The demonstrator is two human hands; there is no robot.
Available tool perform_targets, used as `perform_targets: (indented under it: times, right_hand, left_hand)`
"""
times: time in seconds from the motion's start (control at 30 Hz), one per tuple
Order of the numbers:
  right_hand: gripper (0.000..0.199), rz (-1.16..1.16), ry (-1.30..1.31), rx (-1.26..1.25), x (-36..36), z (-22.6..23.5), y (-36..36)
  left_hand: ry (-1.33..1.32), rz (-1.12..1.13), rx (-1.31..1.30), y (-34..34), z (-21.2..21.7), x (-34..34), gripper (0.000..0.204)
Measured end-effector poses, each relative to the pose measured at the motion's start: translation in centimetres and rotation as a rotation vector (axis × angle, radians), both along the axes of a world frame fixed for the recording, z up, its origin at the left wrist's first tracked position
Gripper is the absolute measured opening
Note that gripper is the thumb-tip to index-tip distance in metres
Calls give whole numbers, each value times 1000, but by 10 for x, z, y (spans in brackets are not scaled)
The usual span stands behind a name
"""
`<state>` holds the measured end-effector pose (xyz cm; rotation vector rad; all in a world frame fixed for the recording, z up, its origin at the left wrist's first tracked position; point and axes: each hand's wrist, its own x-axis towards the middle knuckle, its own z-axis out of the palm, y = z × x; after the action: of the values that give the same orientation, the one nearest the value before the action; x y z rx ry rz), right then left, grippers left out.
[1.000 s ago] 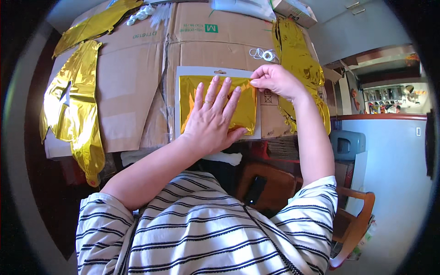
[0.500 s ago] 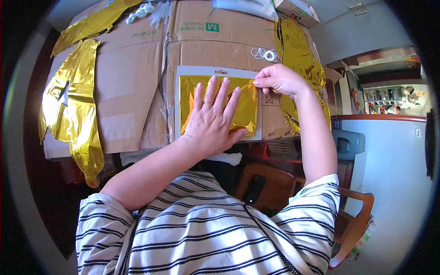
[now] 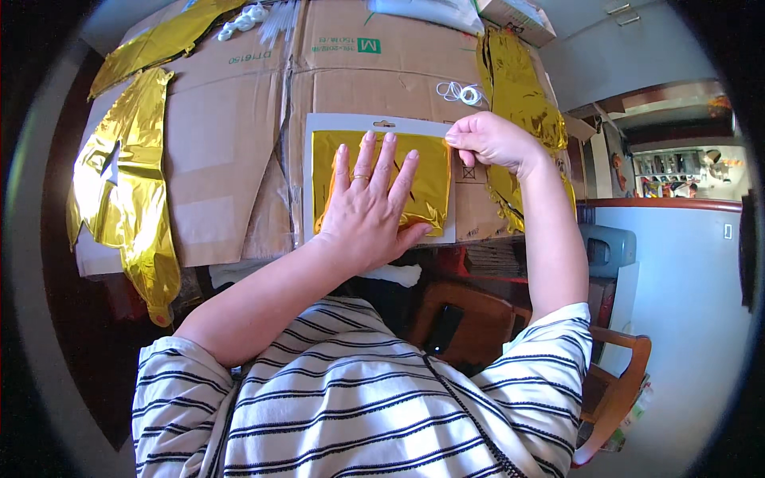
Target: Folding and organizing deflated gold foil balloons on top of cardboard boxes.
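A folded gold foil balloon [image 3: 430, 171] lies on a pale backing card [image 3: 343, 122] that has a hanging slot at its top edge. Flat across the foil, with fingers spread, rests my left hand [image 3: 368, 195]. My right hand [image 3: 494, 143] pinches the foil's upper right corner between thumb and fingers, at the card's right edge. Part of the foil is hidden beneath my left palm. The card sits near the front edge of a cardboard-covered table [image 3: 215, 159].
Unfolded gold foil balloons lie at the left [image 3: 131, 175] and right [image 3: 514, 88]. A coil of white ribbon [image 3: 462, 93] is beyond my right hand. White rolls [image 3: 243, 22] and clear sticks [image 3: 279, 24] lie at the back. A wooden chair [image 3: 621, 390] stands at the lower right.
My right hand has shifted slightly to the right, drawing the foil's corner out toward the card's right edge. My left hand stays pressed on the foil, nearly still.
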<state>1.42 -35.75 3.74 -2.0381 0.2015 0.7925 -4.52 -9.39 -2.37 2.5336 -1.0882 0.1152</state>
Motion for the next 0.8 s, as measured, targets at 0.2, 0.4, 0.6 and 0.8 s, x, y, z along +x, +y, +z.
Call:
perform_targets:
  times: [0.2, 0.4, 0.6, 0.8]
  right_hand:
    - [17, -58, -34, 105, -7, -8, 3]
    - [16, -20, 12, 68, -3, -6, 4]
    - [17, -16, 14, 24, -1, -9, 3]
    - [19, -51, 27, 66, -3, -6, 3]
  left_hand:
    - [-13, 0, -15, 0, 0, 0, 91]
    - [-14, -2, -31, 0, -2, 0, 89]
    - [-15, -6, -23, 0, -3, 0, 89]
    - [-5, -4, 6, -1, -1, 0, 89]
